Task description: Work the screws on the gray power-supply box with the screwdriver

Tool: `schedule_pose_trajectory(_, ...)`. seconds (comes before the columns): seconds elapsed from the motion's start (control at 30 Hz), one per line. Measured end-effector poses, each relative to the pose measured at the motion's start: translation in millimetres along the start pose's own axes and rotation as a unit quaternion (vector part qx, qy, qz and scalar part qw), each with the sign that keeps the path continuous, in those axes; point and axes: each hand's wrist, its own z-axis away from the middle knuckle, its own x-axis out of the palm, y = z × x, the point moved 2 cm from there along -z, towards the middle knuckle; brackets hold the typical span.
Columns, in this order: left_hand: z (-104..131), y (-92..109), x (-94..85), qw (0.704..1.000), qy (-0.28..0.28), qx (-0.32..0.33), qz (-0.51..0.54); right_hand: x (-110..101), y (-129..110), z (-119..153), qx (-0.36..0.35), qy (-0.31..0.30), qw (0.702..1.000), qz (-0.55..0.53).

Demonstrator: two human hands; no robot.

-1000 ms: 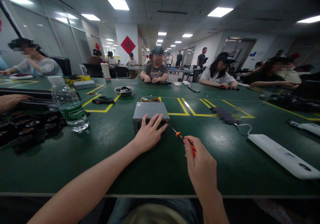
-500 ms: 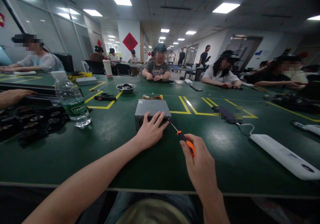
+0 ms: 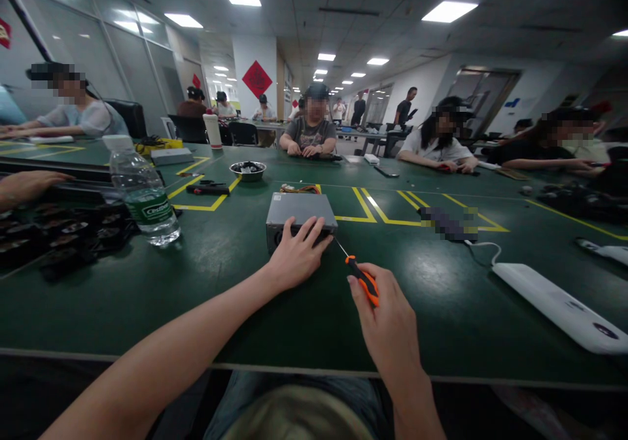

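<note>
A grey metal computer power supply (image 3: 300, 208) sits on the green table in front of me, its bundle of coloured wires at the far side. My left hand (image 3: 300, 250) lies against its near face with fingers spread, fingertips at the top edge; the hand hides much of that face. My right hand (image 3: 385, 303) is closed around the orange and black handle of a screwdriver (image 3: 363, 280). The screwdriver's thin shaft points up and left to the unit's near right corner. Whether the tip sits in a screw is too small to tell.
Left of me stand a water bottle (image 3: 147, 198) and a pile of black fans (image 3: 63, 237). A metal bowl (image 3: 248, 170) and a black tool (image 3: 209, 187) lie farther back. A white power bank (image 3: 559, 306) with a cable is at right. Co-workers sit around the table.
The screwdriver and my right hand have shifted very slightly, with the handle turned a little in my fingers. My left hand stays on the power supply. The whole view has moved slightly.
</note>
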Motion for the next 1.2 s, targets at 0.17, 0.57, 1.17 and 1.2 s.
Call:
schedule_pose_trajectory(0.17, 0, -1, 0.2, 1.0, 0.002, 0.001, 0.006, -5, -1, 4, -0.01, 0.037, 0.999, 0.005)
schedule_pose_trajectory(0.57, 2, -24, -2.1, 0.987, 0.073, -0.093, 0.104, -3, -2, 14, -0.004, 0.063, 0.997, -0.035)
schedule_pose_trajectory(1.17, 3, -35, 2.7, 0.989, 0.076, -0.117, 0.056, 20, -12, 10, -0.005, -0.018, 0.999, -0.049)
schedule_pose_trajectory(1.2, 3, -35, 2.7, 0.989, 0.077, -0.117, 0.057, 20, -13, 9, -0.002, -0.024, 0.999, -0.047)
